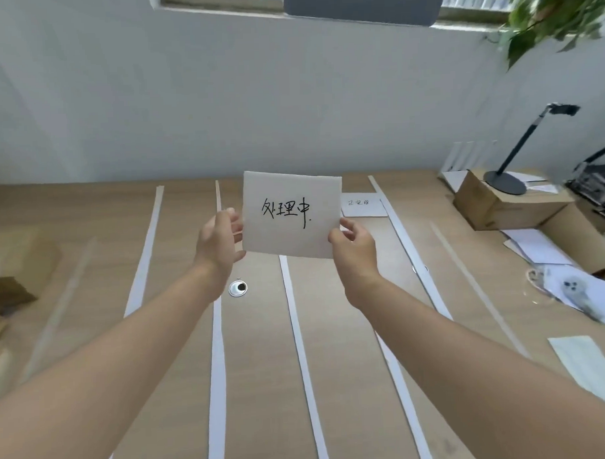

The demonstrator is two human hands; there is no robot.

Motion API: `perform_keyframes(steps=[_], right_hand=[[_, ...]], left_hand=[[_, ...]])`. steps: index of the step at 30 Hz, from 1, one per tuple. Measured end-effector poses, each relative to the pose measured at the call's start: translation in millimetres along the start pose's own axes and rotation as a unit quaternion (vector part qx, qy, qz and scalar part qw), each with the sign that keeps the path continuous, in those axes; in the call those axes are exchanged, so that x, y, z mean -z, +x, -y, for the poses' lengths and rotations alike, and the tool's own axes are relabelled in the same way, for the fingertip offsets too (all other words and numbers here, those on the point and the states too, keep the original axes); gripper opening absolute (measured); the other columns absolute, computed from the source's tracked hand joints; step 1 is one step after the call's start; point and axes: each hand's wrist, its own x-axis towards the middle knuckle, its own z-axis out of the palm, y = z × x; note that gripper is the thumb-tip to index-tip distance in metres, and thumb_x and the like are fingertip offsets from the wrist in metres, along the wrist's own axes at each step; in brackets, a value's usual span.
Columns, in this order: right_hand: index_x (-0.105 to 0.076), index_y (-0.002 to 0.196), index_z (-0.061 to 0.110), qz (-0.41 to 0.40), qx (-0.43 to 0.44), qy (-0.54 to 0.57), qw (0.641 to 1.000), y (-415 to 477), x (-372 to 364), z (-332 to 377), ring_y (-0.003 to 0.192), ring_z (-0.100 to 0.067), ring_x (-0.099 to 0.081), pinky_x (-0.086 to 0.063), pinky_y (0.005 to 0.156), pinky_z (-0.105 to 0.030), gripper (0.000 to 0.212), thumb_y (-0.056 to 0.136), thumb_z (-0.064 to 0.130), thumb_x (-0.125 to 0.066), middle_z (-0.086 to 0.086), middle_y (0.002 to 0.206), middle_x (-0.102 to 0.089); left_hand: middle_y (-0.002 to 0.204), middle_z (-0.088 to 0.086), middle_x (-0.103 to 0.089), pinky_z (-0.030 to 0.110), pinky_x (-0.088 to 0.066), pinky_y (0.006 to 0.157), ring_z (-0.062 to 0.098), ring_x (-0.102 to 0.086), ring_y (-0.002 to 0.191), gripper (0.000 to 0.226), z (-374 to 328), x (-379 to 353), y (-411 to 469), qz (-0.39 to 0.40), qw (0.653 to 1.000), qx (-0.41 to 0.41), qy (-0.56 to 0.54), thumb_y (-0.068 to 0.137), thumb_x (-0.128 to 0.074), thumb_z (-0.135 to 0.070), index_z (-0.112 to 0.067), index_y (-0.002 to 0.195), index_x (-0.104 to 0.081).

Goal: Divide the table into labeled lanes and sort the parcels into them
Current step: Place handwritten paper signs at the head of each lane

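The held card (pixel 292 214) hides the far stretch of the paper strip (pixel 300 349) that runs between the left grip (pixel 219 242) and the right grip (pixel 353 248). Just beyond the right grip, the small label (pixel 363 205) bears writing too small to read. Far left of the left grip, blurred cardboard boxes (pixel 17 261) run off the picture's edge.

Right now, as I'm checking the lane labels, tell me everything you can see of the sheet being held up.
The sheet is a white rectangular paper, flat and nearly upright, facing the camera, with three black handwritten characters. It is held in the air above the table. The left grip pinches its left edge, the right grip its lower right corner; nothing else touches it.
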Motion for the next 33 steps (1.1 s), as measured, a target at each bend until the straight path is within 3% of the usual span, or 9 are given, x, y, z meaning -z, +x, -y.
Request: perform_keyframes(steps=[3, 5, 7, 11, 14, 18, 23, 28, 33], right_hand=[[-0.06, 0.136, 0.028, 0.003, -0.024, -0.006, 1.0, 44, -3, -6, 0.094, 0.002, -0.059, -0.043, 0.069, -0.019, 0.036, 0.1, 0.021, -0.058, 0.008, 0.114, -0.065], [-0.063, 0.116, 0.032, 0.003, -0.039, -0.005, 0.999, 70, -5, -12, 0.092, -0.001, -0.06, -0.043, 0.07, -0.018, 0.023, 0.1, 0.018, -0.056, 0.014, 0.107, -0.065], [-0.069, 0.102, 0.024, 0.012, -0.039, -0.013, 0.999, 95, -7, -18, 0.083, -0.007, -0.058, -0.042, 0.068, -0.02, 0.02, 0.097, 0.016, -0.052, 0.014, 0.096, -0.067], [-0.073, 0.107, 0.016, 0.03, -0.051, -0.016, 0.998, 146, -10, -30, 0.078, -0.014, -0.05, -0.039, 0.068, -0.026, 0.027, 0.094, 0.016, -0.05, 0.01, 0.089, -0.064], [-0.069, 0.129, 0.021, 0.041, -0.06, -0.009, 0.997, 191, -14, -42, 0.1, -0.008, -0.061, -0.042, 0.083, -0.025, 0.038, 0.094, 0.023, -0.054, 0.016, 0.112, -0.068], [-0.054, 0.152, 0.02, 0.051, -0.085, -0.008, 0.995, 252, -20, -60, 0.131, -0.009, -0.053, -0.037, 0.101, -0.026, 0.052, 0.1, 0.02, -0.056, 0.009, 0.142, -0.058], [-0.056, 0.151, 0.02, 0.042, -0.097, -0.024, 0.994, 326, -25, -97, 0.114, -0.001, -0.058, -0.04, 0.093, -0.022, 0.05, 0.1, 0.019, -0.056, 0.01, 0.133, -0.06], [-0.055, 0.151, 0.021, 0.03, -0.099, -0.024, 0.994, 397, -40, -131, 0.105, 0.009, -0.054, -0.039, 0.088, -0.018, 0.05, 0.101, 0.02, -0.056, 0.006, 0.142, -0.056], [-0.055, 0.149, 0.022, 0.02, -0.095, -0.029, 0.995, 447, -63, -150, 0.14, -0.012, -0.05, -0.038, 0.11, -0.027, 0.05, 0.099, 0.022, -0.058, 0.005, 0.152, -0.054]], left_hand=[[0.114, 0.006, -0.071, 0.052, -0.053, 0.101, 0.02, -0.067, 0.109, 0.031, 13, -17, 35, -0.004, 1.0, 0.014, -0.006, 0.102, -0.043, -0.034, -0.014, 0.109, -0.065], [0.12, 0.009, -0.071, 0.053, -0.053, 0.102, 0.021, -0.067, 0.113, 0.033, 19, -28, 57, -0.008, 1.0, 0.024, -0.005, 0.101, -0.044, -0.033, -0.011, 0.112, -0.067], [0.121, 0.008, -0.071, 0.052, -0.053, 0.102, 0.02, -0.067, 0.114, 0.034, 23, -40, 80, -0.013, 1.0, 0.025, -0.002, 0.101, -0.044, -0.032, -0.009, 0.114, -0.067], [0.121, 0.006, -0.072, 0.049, -0.052, 0.103, 0.018, -0.066, 0.117, 0.032, 34, -70, 125, -0.024, 0.999, 0.033, -0.002, 0.102, -0.043, -0.031, -0.013, 0.111, -0.067], [0.122, 0.005, -0.071, 0.046, -0.052, 0.104, 0.016, -0.064, 0.119, 0.032, 46, -91, 157, -0.036, 0.999, 0.04, -0.006, 0.103, -0.042, -0.032, -0.014, 0.111, -0.067], [0.123, 0.005, -0.07, 0.045, -0.051, 0.106, 0.017, -0.064, 0.119, 0.036, 71, -118, 208, -0.05, 0.997, 0.058, 0.001, 0.104, -0.04, -0.032, -0.011, 0.115, -0.067], [0.123, 0.008, -0.069, 0.043, -0.051, 0.105, 0.019, -0.063, 0.119, 0.037, 116, -151, 273, -0.052, 0.994, 0.099, 0.01, 0.103, -0.04, -0.032, -0.009, 0.116, -0.066], [0.123, 0.008, -0.068, 0.041, -0.051, 0.103, 0.02, -0.063, 0.109, 0.039, 153, -179, 337, -0.04, 0.99, 0.133, 0.025, 0.099, -0.043, -0.038, -0.01, 0.113, -0.068], [0.107, 0.004, -0.064, 0.033, -0.052, 0.087, 0.017, -0.06, 0.096, 0.04, 175, -197, 395, -0.044, 0.989, 0.137, 0.044, 0.101, -0.041, -0.036, -0.009, 0.114, -0.068]])
